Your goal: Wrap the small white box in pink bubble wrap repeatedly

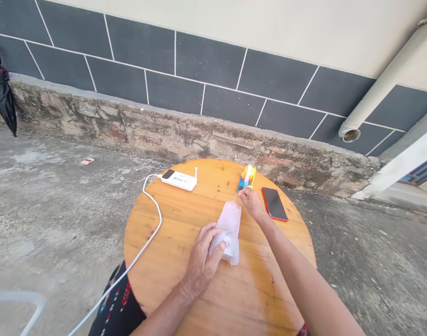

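Note:
On the round wooden table, a bundle in white translucent wrapping (231, 219) lies with its loose end stretched toward the far side. My left hand (204, 254) is curled over the near, thicker part, thumb and fingers gripping it. What is inside the wrap cannot be made out. My right hand (252, 203) is closed in a pinch just beyond the wrap's far end, with what looks like a short strip of clear tape at its fingertips. Right behind those fingers stands a small yellow and blue tape dispenser (248, 175) holding a roll of tape.
The table (164, 261) also bears a red-edged phone (275, 204) at right and a white power strip (180, 179) at back left. The strip's white cable (153, 233) runs over the left edge. Behind are a stone ledge, a drainpipe (371, 100) and a black umbrella (3, 91).

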Available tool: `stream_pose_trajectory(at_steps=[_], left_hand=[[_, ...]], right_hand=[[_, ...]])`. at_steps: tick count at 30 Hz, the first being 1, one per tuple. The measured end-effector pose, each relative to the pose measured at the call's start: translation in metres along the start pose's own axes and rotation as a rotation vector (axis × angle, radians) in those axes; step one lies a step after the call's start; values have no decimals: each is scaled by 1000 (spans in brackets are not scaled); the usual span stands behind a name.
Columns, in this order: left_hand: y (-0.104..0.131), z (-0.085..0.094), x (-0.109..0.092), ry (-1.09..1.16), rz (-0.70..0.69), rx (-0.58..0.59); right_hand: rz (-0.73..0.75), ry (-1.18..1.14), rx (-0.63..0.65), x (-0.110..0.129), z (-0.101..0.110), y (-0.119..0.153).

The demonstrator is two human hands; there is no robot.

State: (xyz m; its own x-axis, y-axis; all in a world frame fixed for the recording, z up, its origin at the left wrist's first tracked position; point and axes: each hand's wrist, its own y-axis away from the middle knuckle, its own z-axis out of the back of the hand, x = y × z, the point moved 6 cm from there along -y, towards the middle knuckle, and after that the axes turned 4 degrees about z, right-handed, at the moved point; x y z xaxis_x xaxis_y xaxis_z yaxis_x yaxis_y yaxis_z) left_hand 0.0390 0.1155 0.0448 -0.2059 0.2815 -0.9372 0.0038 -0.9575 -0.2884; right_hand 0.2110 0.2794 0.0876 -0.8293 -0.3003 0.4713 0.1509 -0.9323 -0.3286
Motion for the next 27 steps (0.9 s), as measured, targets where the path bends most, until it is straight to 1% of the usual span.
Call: stream_pose_trajectory(at_steps=[3,6,8,11,14,16,18,23,27], left_hand=[[0,0,1,-22,0,-42],[-1,-1,3,-52,-6,-55],[-2,-2,4,-55,-9,-55],[-3,-2,6,-56,-9,-58],[-3,-1,10,-57,4,-67],[-4,0,11,-50,12,-78],[-4,1,11,-28,12,-86],[-5,3,13,58,64,-91],[-6,7,22,131,117,-122]], right_hand=[[-12,18,-39,7,13,12],[-10,36,-2,21,21,31],[-5,58,66,33,20,44],[-16,115,147,48,10,54],[-47,162,180,52,1,56],[-63,172,175,47,0,58],[-79,169,152,36,4,64],[-150,125,77,-3,20,97],[-183,53,-1,-21,21,119]])
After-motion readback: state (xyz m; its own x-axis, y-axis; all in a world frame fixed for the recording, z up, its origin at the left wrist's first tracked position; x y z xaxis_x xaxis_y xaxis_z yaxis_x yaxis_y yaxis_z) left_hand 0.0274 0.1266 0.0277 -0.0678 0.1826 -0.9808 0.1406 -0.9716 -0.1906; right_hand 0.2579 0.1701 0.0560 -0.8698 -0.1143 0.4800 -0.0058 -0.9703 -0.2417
